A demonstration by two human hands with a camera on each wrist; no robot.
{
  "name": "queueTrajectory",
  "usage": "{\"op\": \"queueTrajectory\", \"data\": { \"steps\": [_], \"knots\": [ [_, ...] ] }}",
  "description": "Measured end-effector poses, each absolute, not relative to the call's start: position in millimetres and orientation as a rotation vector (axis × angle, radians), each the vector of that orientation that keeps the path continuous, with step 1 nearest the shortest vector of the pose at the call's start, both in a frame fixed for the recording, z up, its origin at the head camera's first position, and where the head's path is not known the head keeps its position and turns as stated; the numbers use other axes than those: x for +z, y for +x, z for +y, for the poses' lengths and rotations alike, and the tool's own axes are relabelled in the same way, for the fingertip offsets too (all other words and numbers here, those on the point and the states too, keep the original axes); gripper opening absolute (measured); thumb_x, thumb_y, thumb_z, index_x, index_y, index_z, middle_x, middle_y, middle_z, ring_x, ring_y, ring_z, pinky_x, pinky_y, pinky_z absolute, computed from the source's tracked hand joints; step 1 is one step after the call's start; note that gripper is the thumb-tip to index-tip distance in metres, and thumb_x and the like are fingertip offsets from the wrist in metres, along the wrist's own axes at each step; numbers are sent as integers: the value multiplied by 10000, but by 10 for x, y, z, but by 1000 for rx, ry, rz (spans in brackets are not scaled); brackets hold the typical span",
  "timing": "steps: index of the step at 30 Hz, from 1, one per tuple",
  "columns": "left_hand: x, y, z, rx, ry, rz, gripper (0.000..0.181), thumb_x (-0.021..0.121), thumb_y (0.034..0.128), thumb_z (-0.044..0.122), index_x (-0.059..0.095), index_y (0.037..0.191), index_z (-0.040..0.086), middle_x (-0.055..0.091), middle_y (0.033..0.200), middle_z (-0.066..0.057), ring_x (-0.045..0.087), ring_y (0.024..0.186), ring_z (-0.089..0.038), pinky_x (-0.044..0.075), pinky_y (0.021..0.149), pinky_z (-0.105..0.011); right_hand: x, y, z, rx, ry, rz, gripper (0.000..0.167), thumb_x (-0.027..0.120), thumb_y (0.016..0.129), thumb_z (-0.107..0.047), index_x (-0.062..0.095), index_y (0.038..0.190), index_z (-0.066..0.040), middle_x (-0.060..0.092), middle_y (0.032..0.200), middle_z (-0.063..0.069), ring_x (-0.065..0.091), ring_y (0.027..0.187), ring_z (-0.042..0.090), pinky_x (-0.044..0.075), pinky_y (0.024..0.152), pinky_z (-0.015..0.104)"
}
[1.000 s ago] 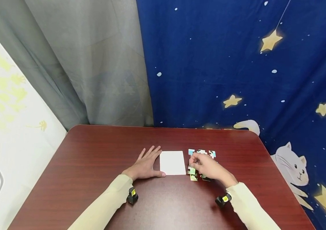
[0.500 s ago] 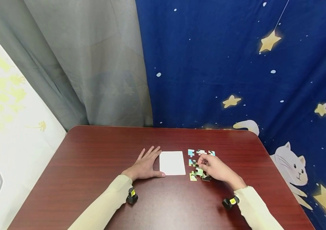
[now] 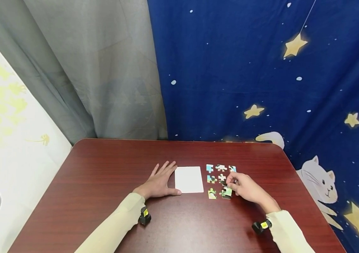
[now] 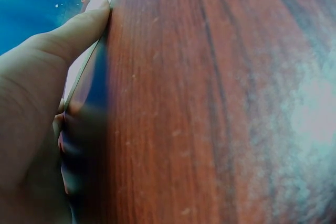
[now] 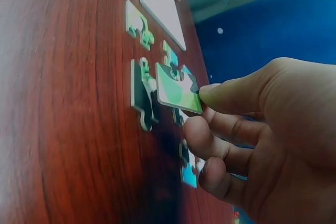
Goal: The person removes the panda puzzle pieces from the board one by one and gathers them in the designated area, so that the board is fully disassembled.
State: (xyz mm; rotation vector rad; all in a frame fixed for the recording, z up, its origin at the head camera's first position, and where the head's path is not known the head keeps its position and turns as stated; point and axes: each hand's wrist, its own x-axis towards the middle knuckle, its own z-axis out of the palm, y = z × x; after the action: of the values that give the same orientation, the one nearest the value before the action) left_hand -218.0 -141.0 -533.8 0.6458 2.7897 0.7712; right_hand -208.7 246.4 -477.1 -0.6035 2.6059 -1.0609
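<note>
A white square board [image 3: 189,180] lies flat on the table. My left hand [image 3: 158,184] rests at its left side with fingers spread, the thumb touching its near left corner. To the right of the board, my right hand [image 3: 245,187] pinches a green jigsaw puzzle piece [image 5: 176,92] between thumb and fingers. In the right wrist view that piece is held tilted above the table, close to a dark puzzle piece [image 5: 142,93]. A green-and-white corner piece [image 3: 212,193] lies left of them. The right hand may hide more pieces in the head view.
Several other puzzle pieces lie in loose rows, among them a light blue piece [image 3: 209,168], a white-and-black piece [image 3: 221,168] and a middle piece [image 3: 222,178]. The dark red table [image 3: 119,175] ends at a grey curtain [image 3: 122,70] and a blue starry curtain [image 3: 211,70].
My right hand has moved to the right with the green puzzle piece, away from the board and over the lower row, uncovering pieces on the left. The left hand has stayed in place.
</note>
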Motion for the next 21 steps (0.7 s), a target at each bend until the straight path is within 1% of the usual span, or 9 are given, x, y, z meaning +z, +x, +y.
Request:
{"op": "queueTrajectory", "data": {
  "steps": [3, 7, 12, 15, 18, 21],
  "knots": [
    [-5332, -2184, -1409, 758, 640, 2784, 1168, 785, 829, 704, 273, 1704, 126, 195, 1811, -39, 100, 1703, -302, -9, 1352, -626, -4774, -2066, 2540, -1067, -577, 2605, 51, 641, 1041, -61, 635, 998, -35, 648, 780, 95, 562, 585, 107, 512, 589, 249],
    [-5280, -2163, -1406, 760, 641, 2779, 1157, 784, 838, 694, 281, 1698, 105, 202, 1808, -63, 113, 1698, -324, 10, 1346, -642, -4767, -2036, 2649, -1078, -541, 2601, 99, 629, 1059, -89, 626, 1002, -8, 661, 815, 86, 555, 594, 96, 513, 589, 246],
    [-5177, -2132, -1392, 705, 641, 2790, 1139, 774, 856, 694, 285, 1696, 100, 212, 1805, -69, 131, 1695, -330, 38, 1348, -646, -4792, -2001, 2779, -1073, -506, 2607, 71, 627, 1048, -56, 621, 983, -30, 656, 825, 71, 551, 589, 92, 507, 587, 245],
    [-5164, -2128, -1384, 669, 635, 2791, 1139, 755, 865, 710, 267, 1705, 116, 195, 1810, -55, 114, 1700, -316, 36, 1354, -634, -4818, -1985, 2834, -1066, -496, 2614, 55, 632, 1028, -22, 626, 976, -41, 654, 820, 68, 549, 582, 82, 506, 580, 240],
    [-5169, -2123, -1381, 694, 642, 2794, 1132, 774, 861, 687, 285, 1696, 100, 214, 1804, -71, 129, 1696, -331, 41, 1348, -644, -4847, -1977, 2865, -1075, -494, 2617, 57, 637, 1015, -3, 634, 977, -45, 659, 830, 67, 552, 587, 79, 513, 579, 240],
    [-5194, -2123, -1383, 735, 644, 2777, 1133, 790, 856, 655, 283, 1694, 84, 209, 1804, -87, 119, 1695, -344, 19, 1345, -648, -4872, -1978, 2876, -1084, -493, 2621, 70, 642, 1004, 16, 646, 977, -48, 663, 833, 67, 551, 591, 77, 515, 578, 240]
  ]
}}
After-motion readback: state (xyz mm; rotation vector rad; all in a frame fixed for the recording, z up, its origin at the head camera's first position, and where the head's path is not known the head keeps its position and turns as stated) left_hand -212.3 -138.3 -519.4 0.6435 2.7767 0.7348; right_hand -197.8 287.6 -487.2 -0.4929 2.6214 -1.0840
